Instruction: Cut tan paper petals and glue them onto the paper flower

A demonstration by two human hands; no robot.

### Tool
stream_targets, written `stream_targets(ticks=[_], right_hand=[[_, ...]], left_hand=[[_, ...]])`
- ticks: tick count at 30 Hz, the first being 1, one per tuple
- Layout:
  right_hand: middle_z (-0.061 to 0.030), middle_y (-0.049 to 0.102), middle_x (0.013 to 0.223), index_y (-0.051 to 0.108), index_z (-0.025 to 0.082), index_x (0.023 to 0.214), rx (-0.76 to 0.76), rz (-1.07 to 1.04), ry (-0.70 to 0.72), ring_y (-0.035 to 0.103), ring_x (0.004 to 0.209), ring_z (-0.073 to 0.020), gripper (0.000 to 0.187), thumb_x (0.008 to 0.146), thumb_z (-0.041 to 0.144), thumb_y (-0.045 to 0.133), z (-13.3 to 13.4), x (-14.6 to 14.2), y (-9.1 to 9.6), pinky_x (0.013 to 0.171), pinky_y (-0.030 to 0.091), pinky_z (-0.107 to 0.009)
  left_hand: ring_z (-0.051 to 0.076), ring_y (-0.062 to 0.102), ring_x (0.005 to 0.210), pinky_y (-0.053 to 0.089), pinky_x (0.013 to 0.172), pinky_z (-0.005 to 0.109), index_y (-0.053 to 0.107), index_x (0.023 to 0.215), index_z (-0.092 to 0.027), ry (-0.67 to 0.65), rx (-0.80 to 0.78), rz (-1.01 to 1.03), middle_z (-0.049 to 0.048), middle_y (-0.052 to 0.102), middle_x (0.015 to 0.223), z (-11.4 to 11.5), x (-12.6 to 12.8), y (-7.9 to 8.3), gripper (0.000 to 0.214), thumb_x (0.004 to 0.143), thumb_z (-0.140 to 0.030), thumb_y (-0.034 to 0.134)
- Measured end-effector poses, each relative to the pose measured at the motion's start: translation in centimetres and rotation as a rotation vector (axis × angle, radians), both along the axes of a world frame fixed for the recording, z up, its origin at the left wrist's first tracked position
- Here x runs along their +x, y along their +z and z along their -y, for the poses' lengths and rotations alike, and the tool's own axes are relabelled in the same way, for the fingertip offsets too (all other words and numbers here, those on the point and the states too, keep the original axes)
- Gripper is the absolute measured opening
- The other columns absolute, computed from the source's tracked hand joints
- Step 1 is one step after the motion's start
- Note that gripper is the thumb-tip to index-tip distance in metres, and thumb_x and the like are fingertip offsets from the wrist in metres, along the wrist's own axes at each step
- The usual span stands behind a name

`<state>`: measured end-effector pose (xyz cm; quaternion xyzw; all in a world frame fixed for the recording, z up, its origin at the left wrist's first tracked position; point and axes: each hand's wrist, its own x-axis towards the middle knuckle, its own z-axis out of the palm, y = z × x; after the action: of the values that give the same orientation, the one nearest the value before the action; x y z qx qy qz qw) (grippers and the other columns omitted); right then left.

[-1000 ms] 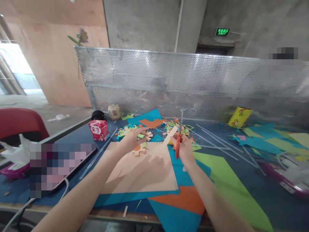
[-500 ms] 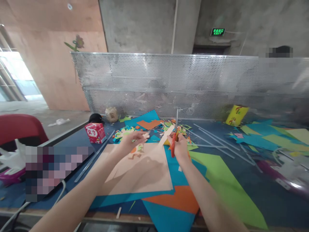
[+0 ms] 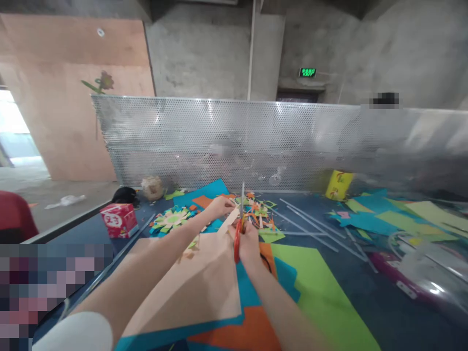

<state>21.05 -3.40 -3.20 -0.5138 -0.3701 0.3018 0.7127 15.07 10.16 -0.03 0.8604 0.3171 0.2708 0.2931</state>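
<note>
Head view. The right hand (image 3: pixel 249 240) is recorded just right of centre, over the near part of the table (image 3: pixel 365 292). Its fingers (image 3: pixel 252 229) are closed around the orange handles of the scissors (image 3: pixel 237 239). The blades are seen as one thin line pointing away from the person; whether they are parted cannot be told.

The left hand (image 3: pixel 219 206) is set just beyond and left of the scissors, its fingers closed on the far end of a peach strip (image 3: pixel 227 222). The strip runs back at a slant to the peach sheet (image 3: pixel 193 287), which is spread flat beneath both forearms. The blades stand just beside the strip's right edge; contact cannot be confirmed through the blur.

Under the peach sheet a blue sheet (image 3: pixel 250 292) is noted, with an orange sheet (image 3: pixel 248 334) at the near edge and a green sheet (image 3: pixel 318 287) to the right. Coloured scraps (image 3: pixel 261 210) are heaped just beyond the hands, and a cut paper flower (image 3: pixel 171 218) lies to their left. A red box (image 3: pixel 119 220) stands further left. Clear rods (image 3: pixel 310 223) lie to the right, well apart from the hands. A perforated metal screen (image 3: pixel 256 141) closes off the far side of the table.
</note>
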Motion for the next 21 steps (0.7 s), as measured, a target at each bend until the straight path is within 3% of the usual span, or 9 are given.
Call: stream_targets(ticks=[3, 6, 8, 10, 12, 14, 17, 21], right_hand=[[0.0055, 0.045, 0.05, 0.047, 0.018, 0.06, 0.002, 0.0, 0.006, 0.042, 0.044, -0.0087, 0.019, 0.053, 0.028, 0.061, -0.1, -0.3, 0.0, 0.043, 0.036, -0.021], [0.0051, 0.047, 0.051, 0.047, 0.018, 0.061, -0.005, -0.012, 0.011, 0.042, 0.045, -0.0088, 0.02, 0.052, 0.029, 0.062, -0.2, -0.2, 0.0, 0.044, 0.037, -0.022], [0.0055, 0.046, 0.051, 0.048, 0.018, 0.064, -0.017, -0.029, 0.024, 0.041, 0.043, -0.0078, 0.022, 0.053, 0.031, 0.062, -0.4, 0.0, -0.1, 0.042, 0.036, -0.021], [0.0064, 0.045, 0.05, 0.048, 0.018, 0.067, -0.032, -0.045, 0.045, 0.037, 0.04, -0.0064, 0.024, 0.054, 0.033, 0.061, -0.6, 0.1, -0.4, 0.04, 0.033, -0.02], [0.0072, 0.044, 0.049, 0.048, 0.017, 0.07, -0.05, -0.046, 0.078, 0.034, 0.037, -0.0053, 0.027, 0.054, 0.035, 0.061, -0.7, 0.1, -0.8, 0.037, 0.03, -0.02], [0.0077, 0.044, 0.047, 0.049, 0.017, 0.07, -0.069, -0.025, 0.118, 0.033, 0.034, -0.005, 0.029, 0.054, 0.036, 0.063, -0.7, -0.1, -1.2, 0.035, 0.029, -0.02], [0.0079, 0.044, 0.044, 0.051, 0.017, 0.07, -0.087, 0.048, 0.182, 0.035, 0.032, -0.0058, 0.029, 0.052, 0.034, 0.066, -0.4, -0.6, -1.4, 0.033, 0.027, -0.019], [0.0078, 0.044, 0.041, 0.054, 0.017, 0.071, -0.081, 0.151, 0.258, 0.037, 0.033, -0.0072, 0.025, 0.057, 0.034, 0.066, -0.1, -1.1, -1.6, 0.032, 0.027, -0.019]], left_hand=[[0.025, 0.057, 0.095, 0.045, 0.07, 0.028, 0.06, 0.104, -0.017, -0.005, 0.008, 0.081, 0.0094, 0.065, 0.1, -1.2, 3.3, 0.8, 0.043, 0.063, -0.031, 0.059], [0.024, 0.051, 0.107, 0.044, 0.077, 0.03, 0.051, 0.116, -0.018, -0.018, -0.043, 0.135, 0.013, 0.054, 0.119, -1.1, 2.7, 1.9, 0.051, 0.069, -0.037, 0.056], [0.024, 0.059, 0.092, 0.047, 0.065, 0.031, 0.051, 0.115, -0.016, -0.013, -0.13, 0.132, 0.0149, 0.057, 0.113, -0.1, 0.2, 2.3, 0.05, 0.076, -0.047, 0.043], [0.021, 0.063, 0.072, 0.047, 0.053, 0.028, 0.059, 0.102, -0.015, -0.051, -0.264, 0.082, 0.0135, 0.064, 0.095, 1.6, -3.0, 2.3, 0.051, 0.077, -0.054, 0.036], [0.017, 0.061, 0.066, 0.045, 0.05, 0.023, 0.062, 0.091, -0.016, -0.142, -0.499, 0.037, 0.0082, 0.065, 0.08, 3.7, -5.9, 1.8, 0.045, 0.073, -0.054, 0.045], [0.011, 0.056, 0.054, 0.042, 0.047, 0.019, 0.061, 0.081, -0.018, -0.167, -0.488, 0.039, -0.0002, 0.06, 0.06, 5.9, -8.0, 0.9, 0.033, 0.062, -0.044, 0.063], [0.007, 0.047, 0.045, 0.039, 0.044, 0.018, 0.059, 0.071, -0.016, -0.122, -0.407, 0.14, -0.0034, 0.054, 0.053, 7.9, -9.3, -0.6, 0.027, 0.063, -0.042, 0.063], [0.007, 0.046, 0.045, 0.039, 0.043, 0.019, 0.054, 0.063, -0.015, 0.068, -0.41, 0.356, -0.0032, 0.052, 0.052, 7.8, -9.9, -2.0, 0.033, 0.06, -0.046, 0.063]])
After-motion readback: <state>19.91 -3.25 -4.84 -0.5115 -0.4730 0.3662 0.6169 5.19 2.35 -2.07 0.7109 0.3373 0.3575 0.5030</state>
